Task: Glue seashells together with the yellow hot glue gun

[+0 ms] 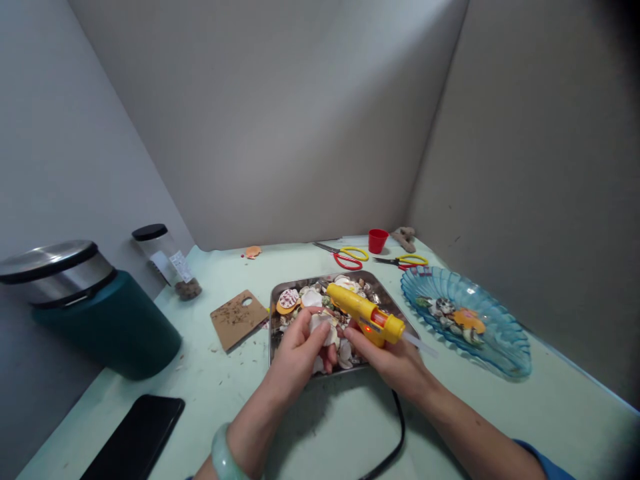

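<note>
My right hand [395, 357] is wrapped round the handle of a yellow hot glue gun [355, 303]. A clear glue stick [421, 345] pokes out of the gun's back end, and a small orange light glows on its side. Between the fingers of my left hand [303, 340] is a pale seashell [320, 328], partly covered by the thumb. Both hands are over the near part of a metal tray [274, 347] full of mixed shells. A spotted shell [289, 299] lies at the tray's left side. The gun's nozzle points away, toward the back left.
Left stand a teal tumbler [110, 327], a clear jar [175, 267], a dark phone [135, 437] and a cardboard tag [239, 320]. Two scissors [350, 257] [403, 261] and a red cup [377, 241] are behind. A blue dish [505, 347] holds shells at right. The gun's black cord [400, 427] trails forward.
</note>
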`<act>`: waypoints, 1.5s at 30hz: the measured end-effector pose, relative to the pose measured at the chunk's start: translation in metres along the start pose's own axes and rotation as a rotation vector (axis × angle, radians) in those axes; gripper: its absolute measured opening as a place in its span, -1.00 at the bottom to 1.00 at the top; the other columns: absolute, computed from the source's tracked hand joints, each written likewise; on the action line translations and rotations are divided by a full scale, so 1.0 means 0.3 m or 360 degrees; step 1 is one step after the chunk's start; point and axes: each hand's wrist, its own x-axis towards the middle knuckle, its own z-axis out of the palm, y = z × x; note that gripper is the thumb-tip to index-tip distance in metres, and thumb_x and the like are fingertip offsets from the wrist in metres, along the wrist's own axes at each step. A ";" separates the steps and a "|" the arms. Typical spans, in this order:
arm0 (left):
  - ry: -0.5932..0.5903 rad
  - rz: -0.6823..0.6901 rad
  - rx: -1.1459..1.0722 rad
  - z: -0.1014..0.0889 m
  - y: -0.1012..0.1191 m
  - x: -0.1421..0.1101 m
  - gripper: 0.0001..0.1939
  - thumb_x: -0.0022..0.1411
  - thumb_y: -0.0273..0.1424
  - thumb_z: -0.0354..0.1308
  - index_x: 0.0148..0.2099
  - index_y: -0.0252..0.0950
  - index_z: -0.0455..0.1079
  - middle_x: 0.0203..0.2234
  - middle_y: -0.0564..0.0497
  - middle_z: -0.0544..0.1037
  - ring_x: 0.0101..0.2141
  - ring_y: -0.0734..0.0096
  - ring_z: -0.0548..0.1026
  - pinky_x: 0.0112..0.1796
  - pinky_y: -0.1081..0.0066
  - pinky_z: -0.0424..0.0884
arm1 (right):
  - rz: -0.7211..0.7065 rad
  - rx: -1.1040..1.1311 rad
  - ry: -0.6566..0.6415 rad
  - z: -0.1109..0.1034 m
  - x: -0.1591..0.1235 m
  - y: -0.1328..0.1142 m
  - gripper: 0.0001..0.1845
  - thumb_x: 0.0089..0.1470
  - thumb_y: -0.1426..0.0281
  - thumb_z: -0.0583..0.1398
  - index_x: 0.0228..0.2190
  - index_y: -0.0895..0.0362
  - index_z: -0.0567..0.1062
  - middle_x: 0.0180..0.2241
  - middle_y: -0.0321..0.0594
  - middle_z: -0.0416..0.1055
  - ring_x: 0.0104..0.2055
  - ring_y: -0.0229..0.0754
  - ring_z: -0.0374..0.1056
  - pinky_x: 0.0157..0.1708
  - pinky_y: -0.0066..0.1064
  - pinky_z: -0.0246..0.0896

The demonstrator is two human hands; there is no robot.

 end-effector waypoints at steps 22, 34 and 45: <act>0.0122 0.0140 0.0219 0.012 -0.023 -0.010 -0.64 0.22 -0.02 0.14 -0.23 -0.20 0.25 -0.72 0.17 0.39 -0.66 0.44 0.31 -0.54 0.46 0.20 | -0.0169 0.0080 -0.0072 0.013 0.005 0.010 -0.79 0.08 0.25 0.19 -0.46 0.11 0.52 -0.52 -0.28 0.52 -0.45 -0.14 0.43 -0.42 -0.39 0.35; 0.0078 0.0135 0.0220 0.013 -0.019 -0.009 -0.67 0.27 -0.05 0.09 -0.24 -0.20 0.19 -0.73 0.19 0.38 -0.67 0.48 0.29 -0.54 0.47 0.23 | -0.0094 0.0071 -0.0082 0.010 0.004 0.004 -0.75 0.06 0.21 0.18 -0.49 0.12 0.49 -0.54 -0.26 0.47 -0.47 -0.13 0.41 -0.45 -0.37 0.33; 0.0080 0.0132 0.0256 0.008 -0.022 -0.011 -0.69 0.30 -0.08 0.07 -0.23 -0.21 0.19 -0.71 0.19 0.39 -0.66 0.49 0.31 -0.54 0.49 0.25 | -0.0081 0.0022 -0.0062 0.008 0.001 0.000 -0.76 0.03 0.21 0.18 -0.48 0.12 0.50 -0.53 -0.25 0.50 -0.47 -0.13 0.42 -0.46 -0.38 0.36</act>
